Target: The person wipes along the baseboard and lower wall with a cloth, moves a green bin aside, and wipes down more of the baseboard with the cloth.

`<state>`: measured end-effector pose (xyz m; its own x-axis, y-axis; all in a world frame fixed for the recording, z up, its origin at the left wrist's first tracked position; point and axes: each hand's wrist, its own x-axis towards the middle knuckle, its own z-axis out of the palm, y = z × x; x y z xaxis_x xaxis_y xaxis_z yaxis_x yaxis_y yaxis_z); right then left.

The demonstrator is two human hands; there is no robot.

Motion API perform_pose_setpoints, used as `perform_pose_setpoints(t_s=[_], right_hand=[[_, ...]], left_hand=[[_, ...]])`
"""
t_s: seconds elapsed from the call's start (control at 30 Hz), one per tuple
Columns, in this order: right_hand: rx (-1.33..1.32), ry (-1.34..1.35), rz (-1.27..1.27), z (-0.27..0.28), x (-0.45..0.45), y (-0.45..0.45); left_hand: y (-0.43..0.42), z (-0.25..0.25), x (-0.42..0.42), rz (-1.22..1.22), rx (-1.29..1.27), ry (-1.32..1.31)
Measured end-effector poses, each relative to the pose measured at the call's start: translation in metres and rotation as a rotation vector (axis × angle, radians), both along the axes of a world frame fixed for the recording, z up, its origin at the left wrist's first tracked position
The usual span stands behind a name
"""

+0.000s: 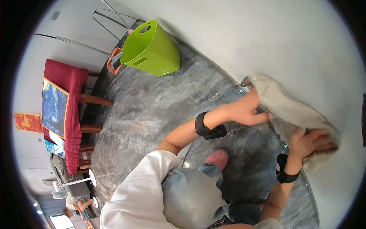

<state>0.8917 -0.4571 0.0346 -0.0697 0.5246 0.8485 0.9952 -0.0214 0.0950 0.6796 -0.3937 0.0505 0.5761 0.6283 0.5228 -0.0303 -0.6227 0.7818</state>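
Note:
A pale beige, fuzzy cloth (291, 103) hangs bunched up between both hands, in front of the white wall just above the floor. My left hand (246, 108) grips its near left edge; the thumb shows, but the fingers go behind the fabric. At the lower right end of the cloth is my right hand (309, 145), its fingers curled into a fold, with the fingertips partly hidden. Each wrist wears a black band. A small metallic piece (244, 82) shows at the cloth's upper left corner; I cannot make out what it is.
A green bin (162, 51) stands by the wall, near an orange dustpan (114, 63) and long handles. Left is a red-draped table (74, 126) with a blue framed painting (55, 107). A white fan (61, 187) and another person (78, 204) are farther off. Marbled grey floor (152, 99) lies between.

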Motion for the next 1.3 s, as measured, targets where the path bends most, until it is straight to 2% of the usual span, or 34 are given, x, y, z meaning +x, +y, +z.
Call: perform_pose_setpoints(t_s=[0.07, 0.17, 0.2, 0.23, 0.3, 0.37, 0.43, 0.47, 0.5, 0.53, 0.6, 0.63, 0.67, 0.7, 0.73, 0.77, 0.83, 1.1, 1.2, 1.3], right_hand=[[-0.142, 0.017, -0.049, -0.031, -0.006, 0.001], [-0.442, 0.232, 0.091, -0.082, -0.015, 0.001], [-0.564, 0.349, 0.152, -0.089, -0.019, 0.002], [-0.566, 0.344, 0.152, -0.091, -0.022, 0.002], [-0.834, 0.699, 0.362, -0.092, -0.031, 0.004], [-0.807, 0.655, 0.379, -0.099, -0.034, 0.003], [-0.802, 0.610, 0.369, -0.099, -0.031, -0.001], [-0.825, 0.632, 0.400, -0.095, -0.032, 0.000], [-0.854, 0.654, 0.416, -0.092, -0.031, 0.000], [-0.825, 0.646, 0.444, -0.093, -0.030, -0.001], [-0.764, 0.653, 0.502, -0.096, -0.031, 0.000], [-0.729, 0.666, 0.538, -0.095, -0.031, 0.001], [-0.733, 0.694, 0.556, -0.089, -0.033, 0.000], [-0.732, 0.721, 0.582, -0.084, -0.034, 0.000], [-0.756, 0.716, 0.549, -0.082, -0.035, 0.002], [-0.691, 0.715, 0.607, -0.083, -0.035, 0.003], [-0.635, 0.706, 0.661, -0.085, -0.035, 0.005], [-0.519, 0.661, 0.735, -0.093, -0.032, 0.008], [-0.511, 0.525, 0.615, -0.097, -0.029, 0.009], [-0.479, 0.525, 0.634, -0.099, -0.030, 0.009]], left_hand=[[0.000, -0.026, -0.004, 0.040, -0.075, 0.016], [0.004, -0.063, -0.010, 0.065, -0.128, 0.139], [0.006, -0.071, -0.012, 0.077, -0.146, 0.183], [0.007, -0.078, -0.013, 0.090, -0.162, 0.228], [0.007, -0.086, -0.014, 0.101, -0.112, 0.263], [0.008, -0.089, -0.018, 0.108, -0.064, 0.298], [-0.001, -0.067, -0.027, -0.023, -0.204, 0.981], [-0.007, -0.060, -0.032, -0.033, -0.030, 1.027], [-0.014, -0.033, -0.032, -0.070, -0.052, 1.042], [-0.019, -0.031, -0.035, -0.014, -0.010, 0.917], [-0.033, 0.022, -0.034, -0.101, -0.091, 0.621], [-0.039, 0.052, -0.037, -0.241, -0.105, 0.482], [-0.047, 0.073, -0.047, -0.418, -0.130, 0.177], [-0.067, 0.087, -0.045, -0.578, -0.259, -0.282], [-0.065, 0.100, -0.036, -0.915, -0.272, -0.742], [-0.069, 0.116, -0.036, -1.014, -0.256, -0.886], [-0.079, 0.138, -0.039, -0.981, -0.249, -0.913], [-0.090, 0.147, -0.026, -0.935, -0.309, -1.002], [-0.093, 0.149, -0.023, -0.936, -0.321, -1.019], [-0.092, 0.150, -0.024, -0.930, -0.327, -1.038]])
